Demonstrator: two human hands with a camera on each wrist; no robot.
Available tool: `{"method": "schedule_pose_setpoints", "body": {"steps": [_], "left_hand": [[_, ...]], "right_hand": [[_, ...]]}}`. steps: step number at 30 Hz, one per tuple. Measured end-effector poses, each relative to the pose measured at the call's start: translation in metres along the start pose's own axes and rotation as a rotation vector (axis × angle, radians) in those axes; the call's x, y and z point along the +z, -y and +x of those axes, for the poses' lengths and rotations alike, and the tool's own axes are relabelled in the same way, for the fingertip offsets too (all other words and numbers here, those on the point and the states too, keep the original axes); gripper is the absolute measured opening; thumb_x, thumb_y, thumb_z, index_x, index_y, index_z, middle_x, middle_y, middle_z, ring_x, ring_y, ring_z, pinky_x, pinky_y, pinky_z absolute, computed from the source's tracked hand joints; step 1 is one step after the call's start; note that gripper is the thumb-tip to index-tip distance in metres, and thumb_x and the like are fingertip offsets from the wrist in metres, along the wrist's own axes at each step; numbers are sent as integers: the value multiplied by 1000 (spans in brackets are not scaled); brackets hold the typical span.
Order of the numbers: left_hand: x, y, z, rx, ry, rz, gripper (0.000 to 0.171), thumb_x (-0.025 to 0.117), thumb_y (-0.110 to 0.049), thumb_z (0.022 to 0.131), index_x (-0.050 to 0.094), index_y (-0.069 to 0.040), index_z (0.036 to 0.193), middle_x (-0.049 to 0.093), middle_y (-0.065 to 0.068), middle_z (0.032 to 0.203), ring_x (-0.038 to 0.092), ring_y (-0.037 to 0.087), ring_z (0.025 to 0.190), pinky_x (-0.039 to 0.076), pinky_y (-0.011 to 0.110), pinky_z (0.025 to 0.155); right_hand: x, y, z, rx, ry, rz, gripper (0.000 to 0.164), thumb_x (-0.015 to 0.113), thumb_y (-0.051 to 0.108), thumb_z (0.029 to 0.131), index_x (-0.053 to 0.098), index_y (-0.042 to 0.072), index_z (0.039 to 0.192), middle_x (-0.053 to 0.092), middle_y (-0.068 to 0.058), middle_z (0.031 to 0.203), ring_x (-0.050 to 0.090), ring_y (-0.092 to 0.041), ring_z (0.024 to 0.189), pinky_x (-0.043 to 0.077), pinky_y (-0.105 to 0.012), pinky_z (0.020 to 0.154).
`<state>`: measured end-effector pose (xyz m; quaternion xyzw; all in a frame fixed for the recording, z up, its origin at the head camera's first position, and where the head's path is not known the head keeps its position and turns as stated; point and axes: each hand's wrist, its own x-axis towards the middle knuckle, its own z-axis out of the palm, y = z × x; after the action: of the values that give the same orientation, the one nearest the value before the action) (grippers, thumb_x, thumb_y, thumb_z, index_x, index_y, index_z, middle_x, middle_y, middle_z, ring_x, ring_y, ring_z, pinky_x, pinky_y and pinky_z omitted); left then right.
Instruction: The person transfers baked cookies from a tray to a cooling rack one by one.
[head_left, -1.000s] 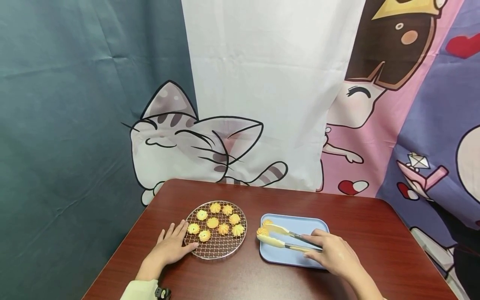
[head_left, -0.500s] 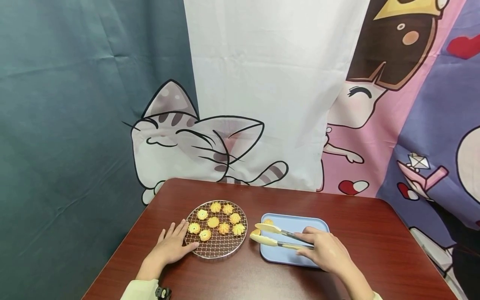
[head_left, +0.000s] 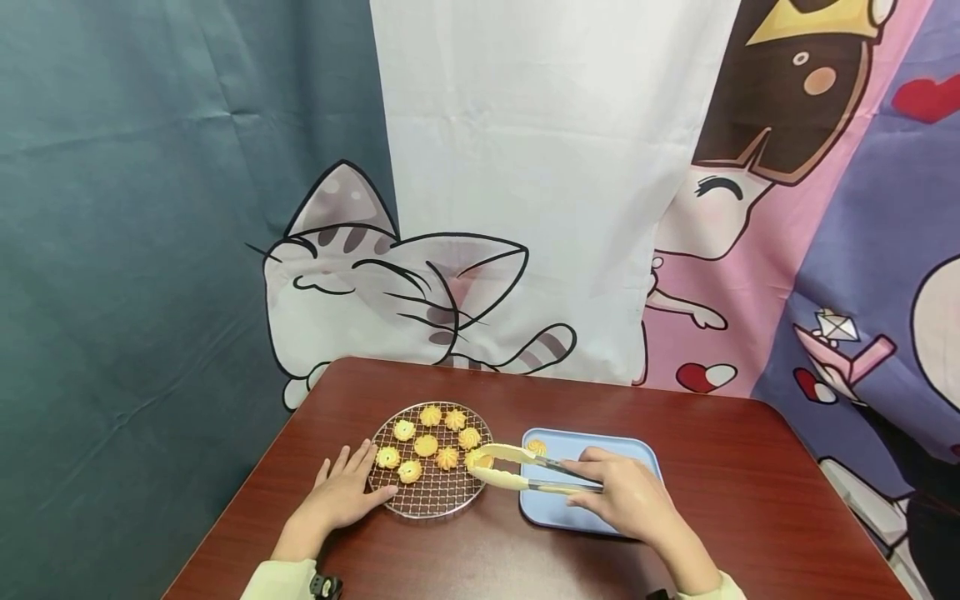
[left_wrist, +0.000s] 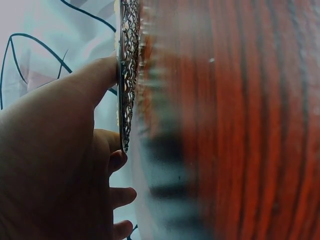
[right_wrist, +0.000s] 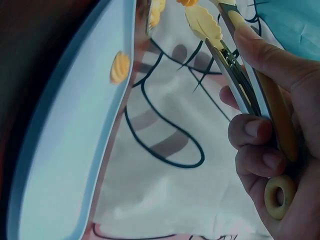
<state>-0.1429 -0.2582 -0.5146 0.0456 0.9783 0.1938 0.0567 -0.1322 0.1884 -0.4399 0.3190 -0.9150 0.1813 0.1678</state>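
My right hand [head_left: 626,496] grips a pair of tongs [head_left: 558,488] with cream-coloured tips, its fingers curled round the handles in the right wrist view. An orange piped cookie [right_wrist: 188,2] shows at the tong tips. In the head view these tips lie over the right edge of a round wire rack [head_left: 427,502], which bears several swirled yellow cookies [head_left: 426,446]. My left hand [head_left: 341,492] lies spread at the rack's left side, thumb and forefinger at the rim [left_wrist: 120,105]. One cookie [head_left: 536,447] sits in the far left corner of the blue tray [head_left: 547,510].
The rack and tray stand side by side on a reddish-brown wooden table [head_left: 465,567], a narrow strip of wood between them. Behind the table hangs a cloth backdrop [head_left: 555,183] with a cartoon cat and girl.
My right hand has moved left with the tongs, carrying a cookie from the tray's left edge across to the rack's right side. The left hand has stayed in place.
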Motion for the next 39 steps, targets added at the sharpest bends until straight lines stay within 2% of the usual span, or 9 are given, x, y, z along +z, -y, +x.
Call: {"method": "schedule_pose_setpoints", "body": {"steps": [4,11,18,23,29,39], "left_hand": [[0,0,0,0,-3,-2,97,60,-64,93,30,1,158,25,22,165,16,53,149,8,73,116],[1,-1,-1,-4,-8,3,97,60,-64,92,30,0,158,26,21,165,16,53,149,8,73,116],[1,-2,-2,2,-23,8,97,61,-64,92,31,1,157,27,21,164,18,53,149,9,73,116],[0,-2,-2,3,-20,6,97,60,-64,92,31,1,158,27,21,164,18,53,149,9,73,116],[1,0,-1,0,-14,12,97,59,-65,92,30,0,158,26,20,165,17,53,149,9,73,116],[0,0,0,1,-13,17,97,60,-65,92,31,0,158,27,20,164,18,53,149,10,73,116]], "right_hand": [[6,8,9,-43,-6,21,48,92,31,71,79,25,116,57,23,87,45,4,65,41,-18,56],[20,22,24,-78,-2,27,47,91,34,72,79,28,116,58,23,88,47,5,65,43,-18,57],[33,32,38,-133,-16,34,47,91,34,73,79,23,117,59,18,89,45,4,65,42,-18,56],[40,37,45,-124,3,52,47,90,35,74,79,22,118,58,16,86,45,2,64,44,-20,56],[48,40,50,-131,33,22,47,88,38,75,78,22,118,64,13,95,55,-2,72,49,-23,61],[56,41,51,-118,95,22,48,86,43,77,78,24,120,62,10,88,46,0,69,45,-22,57]]}}
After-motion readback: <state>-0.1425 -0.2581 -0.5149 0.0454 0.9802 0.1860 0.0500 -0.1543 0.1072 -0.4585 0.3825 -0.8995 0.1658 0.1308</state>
